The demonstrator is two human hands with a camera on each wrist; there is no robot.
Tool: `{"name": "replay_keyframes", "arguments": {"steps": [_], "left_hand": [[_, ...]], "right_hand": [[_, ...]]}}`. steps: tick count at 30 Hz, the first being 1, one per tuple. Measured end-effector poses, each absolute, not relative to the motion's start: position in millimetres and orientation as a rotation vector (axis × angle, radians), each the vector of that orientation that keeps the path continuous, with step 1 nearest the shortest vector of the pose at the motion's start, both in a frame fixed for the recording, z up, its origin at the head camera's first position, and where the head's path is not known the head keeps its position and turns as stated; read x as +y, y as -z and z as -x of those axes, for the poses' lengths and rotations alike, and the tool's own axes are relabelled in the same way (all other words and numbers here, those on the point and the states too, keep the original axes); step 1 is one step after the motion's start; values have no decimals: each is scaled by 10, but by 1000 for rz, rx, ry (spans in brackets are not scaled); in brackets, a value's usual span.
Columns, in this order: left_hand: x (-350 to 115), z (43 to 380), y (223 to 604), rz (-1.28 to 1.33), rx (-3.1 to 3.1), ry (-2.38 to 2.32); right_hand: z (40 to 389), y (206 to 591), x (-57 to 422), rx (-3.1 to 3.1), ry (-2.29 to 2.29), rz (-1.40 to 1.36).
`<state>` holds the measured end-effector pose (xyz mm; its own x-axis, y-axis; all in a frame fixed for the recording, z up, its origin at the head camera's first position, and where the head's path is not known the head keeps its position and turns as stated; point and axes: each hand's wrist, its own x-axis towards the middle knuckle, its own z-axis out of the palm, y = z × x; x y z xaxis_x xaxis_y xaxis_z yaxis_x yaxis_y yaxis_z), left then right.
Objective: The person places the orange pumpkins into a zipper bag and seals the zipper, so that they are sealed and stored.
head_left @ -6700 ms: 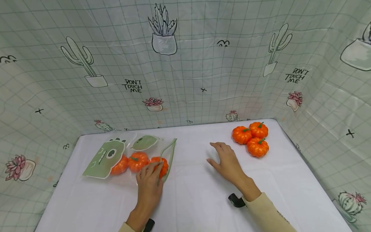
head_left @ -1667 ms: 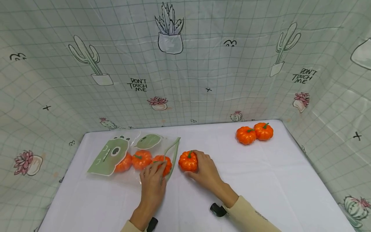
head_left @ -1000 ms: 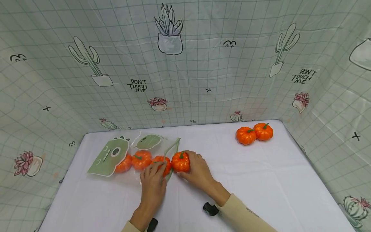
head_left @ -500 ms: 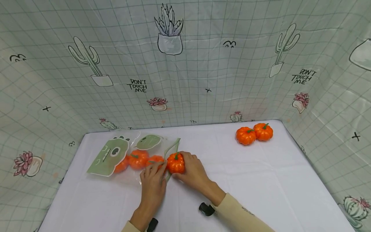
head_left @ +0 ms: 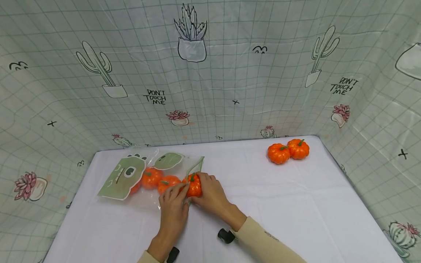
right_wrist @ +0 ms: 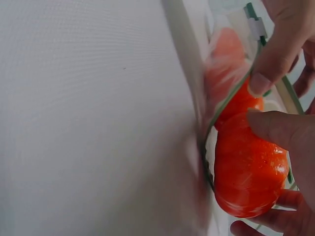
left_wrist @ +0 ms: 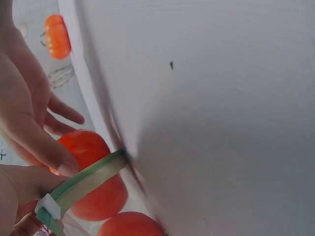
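Observation:
A clear slider zip bag point(head_left: 167, 161) with green dinosaur prints lies on the left of the table, its green-edged mouth facing right. Small orange toy pumpkins point(head_left: 152, 178) show through its plastic, one partly behind the dinosaur face. My left hand point(head_left: 173, 208) pinches the bag's green zip strip point(left_wrist: 88, 182) near the white slider, holding the mouth apart. With thumb and fingers around its sides, my right hand point(head_left: 213, 193) grips another toy pumpkin point(right_wrist: 251, 169) at the opening. That pumpkin is partly inside and touches the pumpkin ahead of it.
Two more toy pumpkins point(head_left: 278, 153) sit together at the table's back right corner. A white cloth point(head_left: 279, 204) covers the table. Grid-patterned fabric point(head_left: 210, 80) with cactus drawings hangs behind and on both sides.
Earlier, my right hand took a pumpkin from the back right group and brought it left. It has since pushed it into the bag mouth, shifting the bagged pumpkins left. My left hand stays put.

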<state>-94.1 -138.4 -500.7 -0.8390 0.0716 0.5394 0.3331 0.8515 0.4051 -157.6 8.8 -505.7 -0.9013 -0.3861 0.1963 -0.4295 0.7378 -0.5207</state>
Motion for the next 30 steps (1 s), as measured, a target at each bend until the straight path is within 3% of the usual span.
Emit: {"name": "replay_keyframes", "arguments": {"steps": [30], "left_hand": [[-1380,933,4985,295,-2529,665]], "right_hand": [[1613,5175,193,-2821,-799,-686]]}}
